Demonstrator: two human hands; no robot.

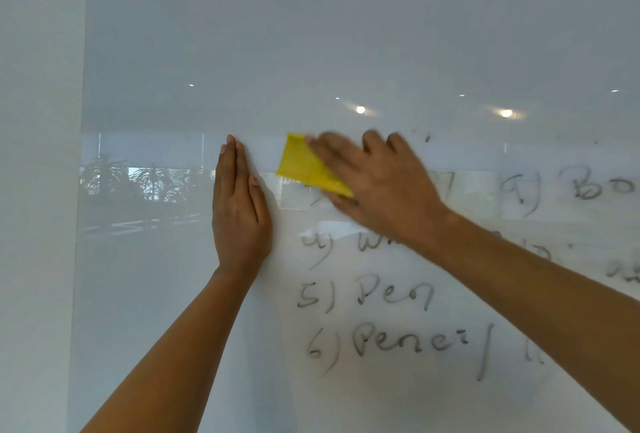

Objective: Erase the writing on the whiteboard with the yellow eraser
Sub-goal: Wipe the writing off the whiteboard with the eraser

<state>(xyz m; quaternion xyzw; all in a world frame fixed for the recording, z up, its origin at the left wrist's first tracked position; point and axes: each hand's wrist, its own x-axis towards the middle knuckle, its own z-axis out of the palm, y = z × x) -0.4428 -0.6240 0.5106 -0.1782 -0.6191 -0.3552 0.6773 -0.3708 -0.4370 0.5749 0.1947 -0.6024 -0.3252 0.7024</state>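
A glossy whiteboard [346,51] fills the view. My right hand [377,183] presses a yellow eraser [304,167] flat against the board at mid-height; the hand is blurred by motion. Dark handwritten list lines [391,297] sit below and to the right of the eraser, numbered 4 to 6, with more writing at the right edge [585,186]. The board above the eraser carries only faint specks. My left hand [239,211] lies flat on the board, fingers together and pointing up, just left of the eraser, holding nothing.
The board's left edge [81,190] meets a plain white wall [38,190]. The board surface mirrors ceiling lights [360,109] and plants [145,179].
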